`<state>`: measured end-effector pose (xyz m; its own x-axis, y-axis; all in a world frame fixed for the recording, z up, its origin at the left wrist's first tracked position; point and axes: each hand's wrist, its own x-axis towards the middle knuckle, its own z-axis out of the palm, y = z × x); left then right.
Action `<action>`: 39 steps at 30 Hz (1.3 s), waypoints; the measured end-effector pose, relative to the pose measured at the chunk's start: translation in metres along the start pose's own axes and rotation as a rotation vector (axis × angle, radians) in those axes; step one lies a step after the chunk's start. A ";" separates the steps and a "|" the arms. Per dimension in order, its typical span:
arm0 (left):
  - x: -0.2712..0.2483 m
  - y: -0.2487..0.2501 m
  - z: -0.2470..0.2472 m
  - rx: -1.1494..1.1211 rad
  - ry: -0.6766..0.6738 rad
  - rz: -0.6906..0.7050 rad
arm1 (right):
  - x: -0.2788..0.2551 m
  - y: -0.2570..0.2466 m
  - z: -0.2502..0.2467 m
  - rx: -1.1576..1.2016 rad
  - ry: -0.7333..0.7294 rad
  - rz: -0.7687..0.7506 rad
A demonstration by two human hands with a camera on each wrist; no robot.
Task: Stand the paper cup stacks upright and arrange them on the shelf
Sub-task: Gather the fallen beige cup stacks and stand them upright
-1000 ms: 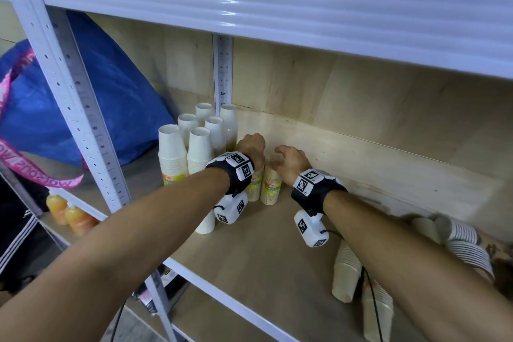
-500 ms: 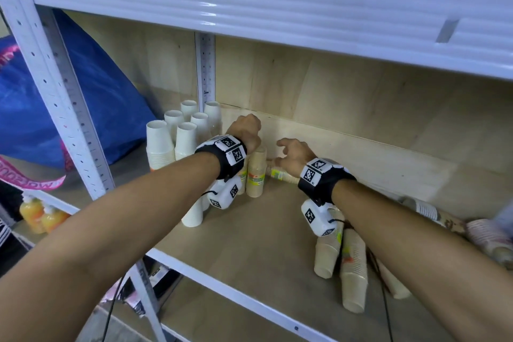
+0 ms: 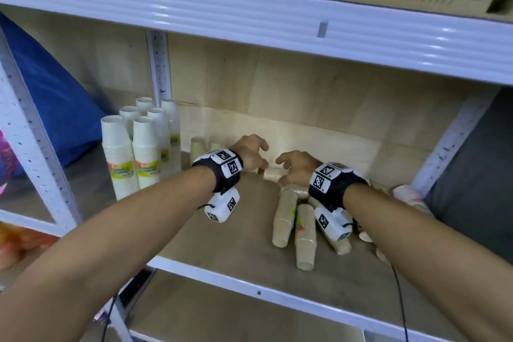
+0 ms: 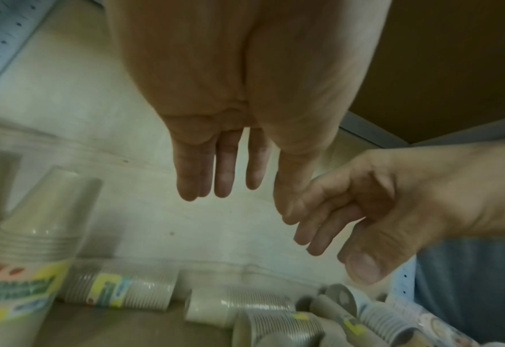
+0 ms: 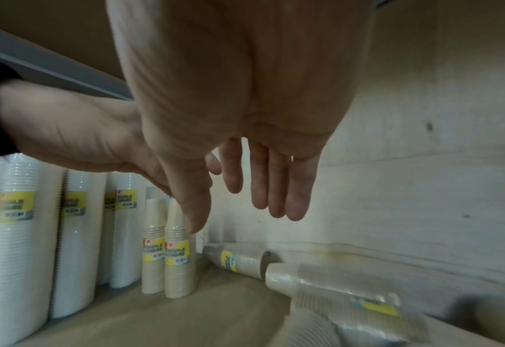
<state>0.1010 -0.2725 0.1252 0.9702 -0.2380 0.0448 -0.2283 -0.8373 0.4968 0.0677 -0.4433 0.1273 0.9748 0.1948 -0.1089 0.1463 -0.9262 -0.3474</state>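
Several tall white cup stacks (image 3: 119, 153) stand upright at the shelf's back left, with short beige stacks (image 3: 197, 147) upright beside them. More beige wrapped stacks lie on their sides: one along the back wall (image 3: 270, 173) and a few under my right wrist (image 3: 286, 219). My left hand (image 3: 255, 155) and right hand (image 3: 286, 166) hover close together above the stack at the back, fingers relaxed, holding nothing. The left wrist view shows the left hand (image 4: 254, 202) empty over lying stacks (image 4: 120, 291). The right hand (image 5: 236, 218) hangs empty above a lying stack (image 5: 239, 260).
The wooden shelf board (image 3: 222, 230) has a white metal front edge (image 3: 249, 283). A white beam (image 3: 277, 22) with a cardboard box on it runs low overhead. Patterned cup stacks (image 3: 410, 197) lie at the far right. A blue bag (image 3: 55, 108) sits left of the shelf post.
Both hands left the upright beige stacks and moved right, to above the stacks lying by the back wall. The left hand no longer touches a stack.
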 end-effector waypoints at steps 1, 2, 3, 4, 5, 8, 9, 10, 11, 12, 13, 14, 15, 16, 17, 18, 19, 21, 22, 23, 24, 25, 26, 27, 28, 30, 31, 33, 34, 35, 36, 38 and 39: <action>-0.003 0.003 0.007 0.006 -0.019 0.009 | -0.006 0.007 0.001 -0.010 -0.015 0.011; -0.006 0.006 0.014 0.016 -0.038 0.016 | -0.012 0.014 0.001 -0.014 -0.026 0.020; -0.009 0.009 0.022 0.022 -0.057 0.017 | -0.019 0.019 0.002 -0.017 -0.030 0.026; -0.011 0.011 0.030 0.027 -0.075 0.018 | -0.027 0.025 0.003 -0.026 -0.034 0.034; -0.013 0.013 0.038 0.030 -0.090 0.021 | -0.034 0.030 0.004 -0.041 -0.042 0.038; -0.022 0.020 0.059 0.051 -0.128 0.020 | -0.055 0.041 0.010 -0.078 -0.090 0.043; -0.024 0.021 0.065 0.066 -0.152 0.027 | -0.060 0.045 0.013 -0.077 -0.110 0.045; -0.027 0.023 0.071 0.081 -0.179 0.038 | -0.064 0.050 0.017 -0.070 -0.120 0.041; -0.029 0.023 0.077 0.097 -0.195 0.045 | -0.067 0.055 0.021 -0.061 -0.124 0.038; -0.032 0.024 0.082 0.108 -0.198 0.044 | -0.069 0.060 0.024 -0.068 -0.128 0.027; -0.033 0.023 0.089 0.106 -0.201 0.038 | -0.072 0.064 0.027 -0.081 -0.134 0.017; -0.034 0.022 0.095 0.081 -0.211 0.022 | -0.074 0.068 0.030 -0.088 -0.141 0.016; -0.035 0.021 0.102 0.051 -0.217 0.012 | -0.076 0.072 0.033 -0.103 -0.144 0.006; -0.037 0.021 0.107 0.032 -0.218 0.002 | -0.078 0.076 0.037 -0.117 -0.146 -0.008; -0.038 0.021 0.112 0.025 -0.220 -0.008 | -0.079 0.079 0.040 -0.131 -0.149 -0.019; -0.039 0.020 0.116 0.018 -0.219 -0.014 | -0.080 0.081 0.044 -0.140 -0.154 -0.030; -0.040 0.019 0.120 0.008 -0.216 -0.019 | -0.081 0.083 0.048 -0.147 -0.161 -0.039; -0.041 0.016 0.128 -0.018 -0.223 -0.044 | -0.082 0.087 0.055 -0.149 -0.153 -0.057; -0.043 0.015 0.132 -0.021 -0.226 -0.054 | -0.082 0.089 0.058 -0.159 -0.146 -0.075; -0.044 0.014 0.135 -0.019 -0.226 -0.067 | -0.082 0.089 0.061 -0.180 -0.148 -0.093; -0.045 0.013 0.138 -0.020 -0.225 -0.080 | -0.083 0.089 0.064 -0.198 -0.157 -0.106; -0.045 0.011 0.141 -0.023 -0.223 -0.091 | -0.083 0.089 0.066 -0.213 -0.172 -0.114; -0.045 0.010 0.143 -0.030 -0.217 -0.099 | -0.082 0.089 0.069 -0.225 -0.185 -0.117; -0.045 0.009 0.145 -0.040 -0.211 -0.104 | -0.083 0.088 0.070 -0.238 -0.195 -0.121; -0.045 0.008 0.147 -0.050 -0.209 -0.109 | -0.083 0.087 0.072 -0.253 -0.206 -0.125; -0.044 0.007 0.149 -0.070 -0.215 -0.113 | -0.081 0.084 0.076 -0.265 -0.230 -0.148; -0.044 0.007 0.151 -0.077 -0.221 -0.111 | -0.080 0.084 0.078 -0.266 -0.239 -0.160; -0.044 0.007 0.154 -0.084 -0.228 -0.111 | -0.077 0.083 0.079 -0.272 -0.238 -0.180; -0.044 0.007 0.155 -0.085 -0.229 -0.109 | -0.077 0.082 0.079 -0.274 -0.231 -0.191; -0.044 0.007 0.156 -0.088 -0.228 -0.105 | -0.075 0.082 0.079 -0.277 -0.223 -0.202; -0.044 0.006 0.156 -0.084 -0.228 -0.106 | -0.074 0.082 0.080 -0.281 -0.217 -0.209; -0.043 0.006 0.154 -0.077 -0.227 -0.106 | -0.071 0.083 0.081 -0.290 -0.205 -0.229; -0.042 0.005 0.153 -0.078 -0.227 -0.104 | -0.070 0.082 0.082 -0.289 -0.202 -0.235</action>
<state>0.0463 -0.3421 -0.0067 0.9431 -0.2646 -0.2013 -0.1130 -0.8245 0.5544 -0.0024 -0.5069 0.0301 0.8608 0.4442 -0.2484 0.4299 -0.8959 -0.1122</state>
